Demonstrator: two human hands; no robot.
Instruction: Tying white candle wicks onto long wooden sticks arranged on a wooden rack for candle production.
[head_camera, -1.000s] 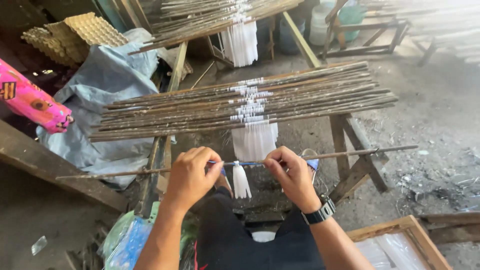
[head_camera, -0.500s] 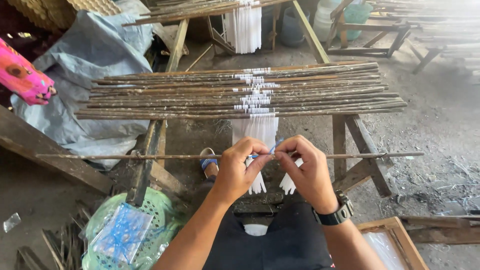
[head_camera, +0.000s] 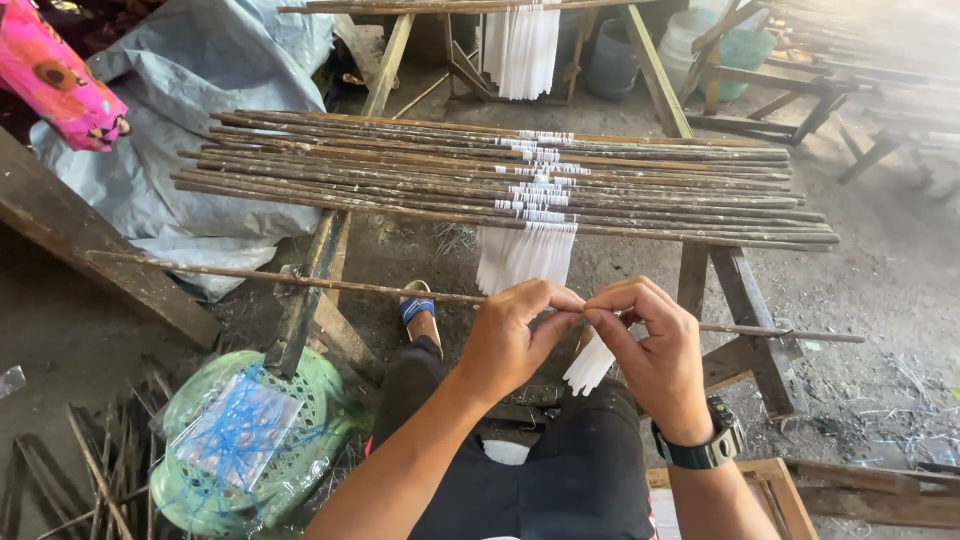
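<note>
A long thin bamboo stick (head_camera: 300, 281) lies across in front of me, resting on the rails of a wooden rack. My left hand (head_camera: 512, 335) and my right hand (head_camera: 650, 350) pinch it side by side near its middle, fingertips touching. A bunch of white strands (head_camera: 588, 365) hangs from the stick under my right hand. Beyond it, several similar sticks (head_camera: 400, 170) lie side by side on the rack, each with white strands (head_camera: 525, 255) tied at the middle and hanging down. A dark watch is on my right wrist.
A green plastic basket (head_camera: 180, 480) with a clear bag of blue ties sits at my lower left. A grey tarp (head_camera: 170, 150) lies at the left. A wooden crate edge (head_camera: 770, 475) is at the lower right. Another rack with white strands (head_camera: 520, 40) stands farther back.
My hands have come together at the middle of the stick. The camera tilted down, and the green basket came fully into view.
</note>
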